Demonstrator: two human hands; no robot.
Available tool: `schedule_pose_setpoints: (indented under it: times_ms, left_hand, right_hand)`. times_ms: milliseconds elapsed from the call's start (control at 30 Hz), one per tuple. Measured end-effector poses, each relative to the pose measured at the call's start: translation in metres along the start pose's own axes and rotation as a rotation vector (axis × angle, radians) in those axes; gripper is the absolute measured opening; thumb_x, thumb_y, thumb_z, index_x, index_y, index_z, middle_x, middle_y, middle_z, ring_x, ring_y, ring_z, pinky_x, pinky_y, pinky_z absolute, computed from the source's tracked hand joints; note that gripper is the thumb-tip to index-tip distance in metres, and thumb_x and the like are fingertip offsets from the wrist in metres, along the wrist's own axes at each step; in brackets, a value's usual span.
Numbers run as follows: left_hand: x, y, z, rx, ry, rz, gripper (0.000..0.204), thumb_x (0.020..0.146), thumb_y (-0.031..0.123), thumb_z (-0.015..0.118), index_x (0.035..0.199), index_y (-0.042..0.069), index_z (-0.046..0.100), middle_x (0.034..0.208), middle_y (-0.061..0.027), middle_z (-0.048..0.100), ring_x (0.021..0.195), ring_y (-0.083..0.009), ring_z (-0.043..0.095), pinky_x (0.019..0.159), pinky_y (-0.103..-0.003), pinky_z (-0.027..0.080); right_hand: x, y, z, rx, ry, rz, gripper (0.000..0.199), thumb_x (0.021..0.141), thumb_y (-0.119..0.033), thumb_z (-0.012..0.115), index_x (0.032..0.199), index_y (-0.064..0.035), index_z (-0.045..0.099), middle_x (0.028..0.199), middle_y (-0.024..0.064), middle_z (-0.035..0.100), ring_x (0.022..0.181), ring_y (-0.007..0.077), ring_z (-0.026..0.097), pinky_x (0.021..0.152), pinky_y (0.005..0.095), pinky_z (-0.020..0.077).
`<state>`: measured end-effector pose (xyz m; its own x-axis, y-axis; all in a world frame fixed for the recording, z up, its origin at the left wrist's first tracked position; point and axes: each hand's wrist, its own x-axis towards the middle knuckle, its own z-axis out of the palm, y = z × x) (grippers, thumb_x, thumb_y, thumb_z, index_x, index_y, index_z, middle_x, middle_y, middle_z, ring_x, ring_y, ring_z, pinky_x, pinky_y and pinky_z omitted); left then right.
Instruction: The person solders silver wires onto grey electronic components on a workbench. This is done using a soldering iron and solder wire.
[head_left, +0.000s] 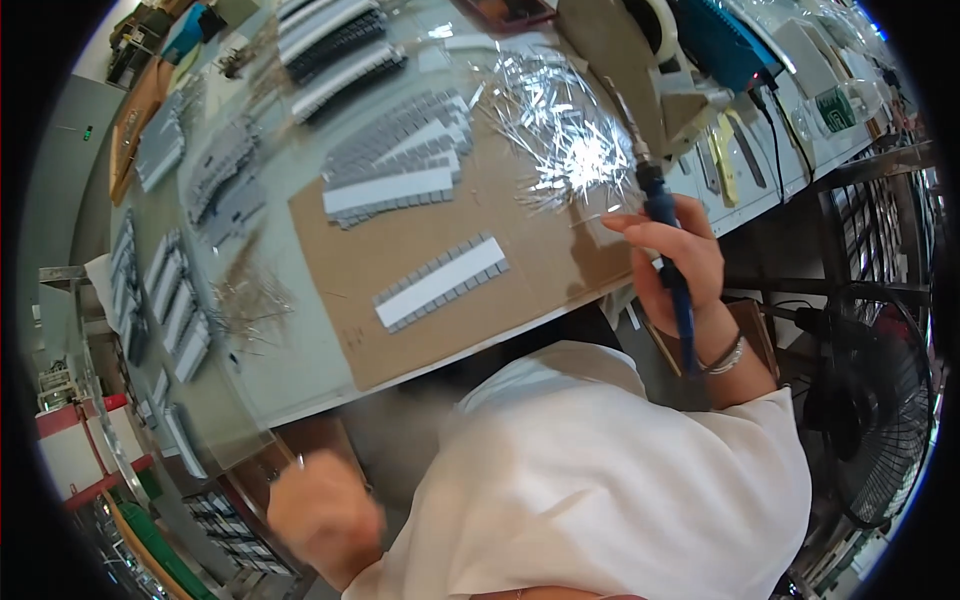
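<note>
Head view, read left to right. Left hand [322, 515] hangs low beside the bench [300, 370] edge, below the work surface, blurred; cannot tell whether it is clenched or released, and nothing shows in it. Near it, under the bench edge, a tray of dark parts [235, 535], detail too small to count.

Along the left rim of the bench, grey strips [175, 300] lie in short rows, side by side, apparently sorted into batches; count uncertain, at least six. A loose tangle of thin wire pieces [250, 300] sits just beside them.

Centre: one cardboard sheet [340, 290] serves as a work mat. One strip [441, 282] lies alone on it, flat and diagonal, probably the piece in hand. At the sheet's far edge, a stack of similar strips [400, 165], overlapped, roughly five or six.

Right of that, one heap of shiny metal pins [555, 130], spread loose within reach of the tool.

Right hand [668, 262] grips one blue-handled tool [668, 255], pen-fashion, tip up toward the pins, cable trailing down past the wrist. One bracelet [725, 355] on that wrist. One floor fan [880, 400] stands off the bench, far right.
</note>
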<state>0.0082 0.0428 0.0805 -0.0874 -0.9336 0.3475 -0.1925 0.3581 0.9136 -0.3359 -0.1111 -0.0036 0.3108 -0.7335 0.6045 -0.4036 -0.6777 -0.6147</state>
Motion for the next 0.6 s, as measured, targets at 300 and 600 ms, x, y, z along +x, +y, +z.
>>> schedule_pose_setpoints:
  times_ms: [300,600]
  left_hand:
    - [0.024,-0.078,0.072,0.672,-0.028,0.032,0.017,0.070,-0.005,0.071,0.084,0.002,0.068,0.078,-0.0090,0.064,0.069,-0.0248,0.060,0.062,-0.031,0.046]
    - [0.055,-0.096,0.103,1.138,-0.232,0.053,0.050,0.086,0.037,0.062,0.127,0.009,0.057,0.133,-0.0071,0.052,0.127,-0.0275,0.044,0.106,-0.049,0.024]
  right_hand:
    - [-0.019,0.003,0.014,-0.161,0.078,0.004,0.038,0.074,0.012,0.060,0.106,-0.0056,0.067,0.087,0.0026,0.064,0.082,0.0219,0.055,0.072,0.0289,0.0465]
    - [-0.022,0.003,0.025,-0.244,-0.010,0.063,0.027,0.083,0.004,0.058,0.108,-0.0027,0.062,0.105,0.0073,0.069,0.092,0.0268,0.058,0.086,0.0335,0.0455]
